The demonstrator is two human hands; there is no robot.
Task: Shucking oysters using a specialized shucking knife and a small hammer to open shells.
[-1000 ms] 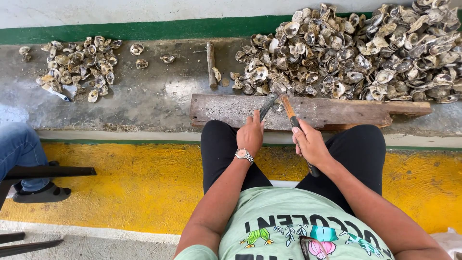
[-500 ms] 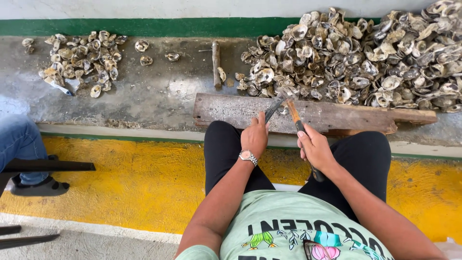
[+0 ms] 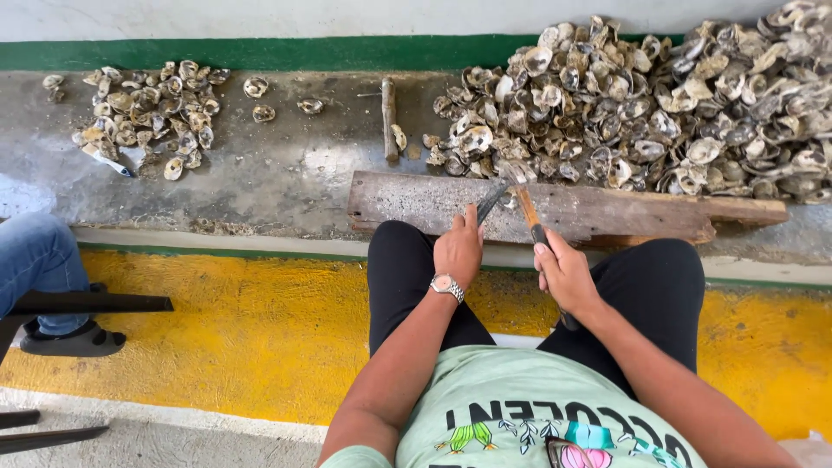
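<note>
Hands at frame centre, left hand [image 3: 458, 250] closed on dark blade [image 3: 491, 204], right hand [image 3: 564, 276] gripping wooden-handled tool [image 3: 528, 211], both angled up toward plank [image 3: 607, 211], shell heap [image 3: 659, 104] beyond.

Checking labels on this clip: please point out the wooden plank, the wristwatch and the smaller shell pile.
wooden plank [image 3: 416, 201], head view, bare left end of its top face
wristwatch [image 3: 447, 284], head view, its round dial
smaller shell pile [image 3: 152, 113], head view, middle of the heap

The left hand [image 3: 458, 251] now sits a little nearer the right hand [image 3: 565, 276] than a second ago. The knife [image 3: 490, 204] and the wooden-handled tool [image 3: 529, 211] stand closer at their tips on the plank [image 3: 624, 212].
</note>
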